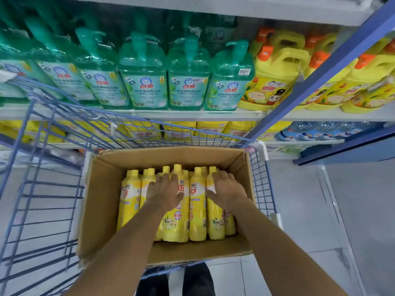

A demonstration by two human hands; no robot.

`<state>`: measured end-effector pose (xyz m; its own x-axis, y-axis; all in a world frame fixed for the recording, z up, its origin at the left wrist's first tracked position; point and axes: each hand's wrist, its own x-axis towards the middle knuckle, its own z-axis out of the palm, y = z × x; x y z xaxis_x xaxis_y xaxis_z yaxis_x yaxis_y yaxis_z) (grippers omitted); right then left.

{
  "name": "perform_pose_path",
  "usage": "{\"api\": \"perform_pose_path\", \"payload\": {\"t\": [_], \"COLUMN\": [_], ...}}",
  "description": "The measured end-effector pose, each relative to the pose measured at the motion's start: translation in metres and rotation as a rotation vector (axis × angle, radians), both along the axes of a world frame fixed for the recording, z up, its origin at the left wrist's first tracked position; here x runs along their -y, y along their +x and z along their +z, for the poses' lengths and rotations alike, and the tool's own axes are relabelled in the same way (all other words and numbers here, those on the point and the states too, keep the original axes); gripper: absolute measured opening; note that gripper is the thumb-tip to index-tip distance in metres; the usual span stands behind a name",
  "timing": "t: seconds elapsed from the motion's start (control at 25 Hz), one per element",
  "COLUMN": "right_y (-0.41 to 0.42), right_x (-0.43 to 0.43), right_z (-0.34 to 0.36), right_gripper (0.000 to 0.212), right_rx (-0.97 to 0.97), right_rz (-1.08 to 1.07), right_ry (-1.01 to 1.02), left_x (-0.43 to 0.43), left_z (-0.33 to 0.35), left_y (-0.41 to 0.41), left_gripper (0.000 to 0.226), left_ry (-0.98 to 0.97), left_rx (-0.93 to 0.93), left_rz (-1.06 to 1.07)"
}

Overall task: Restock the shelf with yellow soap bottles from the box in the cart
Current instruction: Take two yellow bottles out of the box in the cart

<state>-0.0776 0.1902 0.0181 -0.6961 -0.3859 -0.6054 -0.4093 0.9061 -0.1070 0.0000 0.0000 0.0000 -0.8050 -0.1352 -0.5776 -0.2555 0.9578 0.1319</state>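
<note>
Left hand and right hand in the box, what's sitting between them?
In the head view, one yellow soap bottle fills the gap between the left hand and the right hand, inside the cardboard box. No bare box floor shows there.

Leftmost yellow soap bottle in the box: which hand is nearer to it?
Left. The left hand rests on bottles just right of the leftmost yellow soap bottle; the right hand lies towards the opposite side of the cardboard box.

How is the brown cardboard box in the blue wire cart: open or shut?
Open: the brown cardboard box has no cover on top, and yellow soap bottles show inside.
</note>
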Motion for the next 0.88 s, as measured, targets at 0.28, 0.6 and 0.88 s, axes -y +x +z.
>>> {"api": "perform_pose_path", "payload": {"t": [0.28, 0.6, 0.88], "right_y": [-0.019, -0.037, -0.027], "right_x": [-0.001, -0.002, 0.002], "right_z": [-0.061, -0.074, 0.001], "right_gripper": [0.071, 0.068, 0.054], "right_rx": [0.013, 0.104, 0.18], "right_rz": [-0.205, -0.526, -0.392], "right_ry": [-0.123, -0.255, -0.376], "left_x": [-0.014, -0.006, -0.002], "left_z": [-0.04, -0.054, -0.002], "left_y": [-0.02, -0.029, -0.016], "left_gripper": [0.069, 0.085, 0.07], "left_ry": [0.152, 0.322, 0.556], "left_rx": [-0.041, 0.003, -0.121], "left_rz": [0.315, 0.631, 0.724]}}
